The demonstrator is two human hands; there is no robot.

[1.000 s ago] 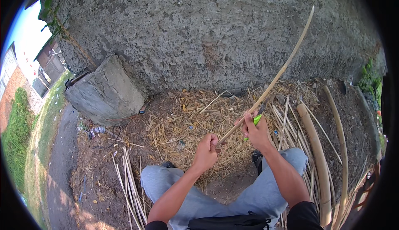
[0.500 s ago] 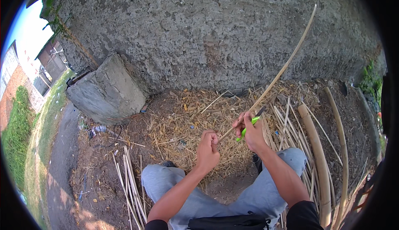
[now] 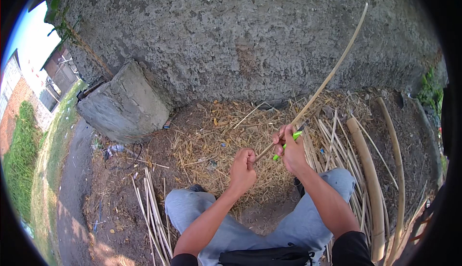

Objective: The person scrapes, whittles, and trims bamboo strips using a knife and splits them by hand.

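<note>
Now the right hand [image 3: 290, 151], closed on a green-handled knife [image 3: 285, 148], sits lower on the strip [image 3: 327, 81] than a second ago, nearer the left hand [image 3: 243, 169]. The left fist grips the strip's near end, and the strip slants up toward the wall [image 3: 250, 40] above the straw [image 3: 211, 136].
</note>
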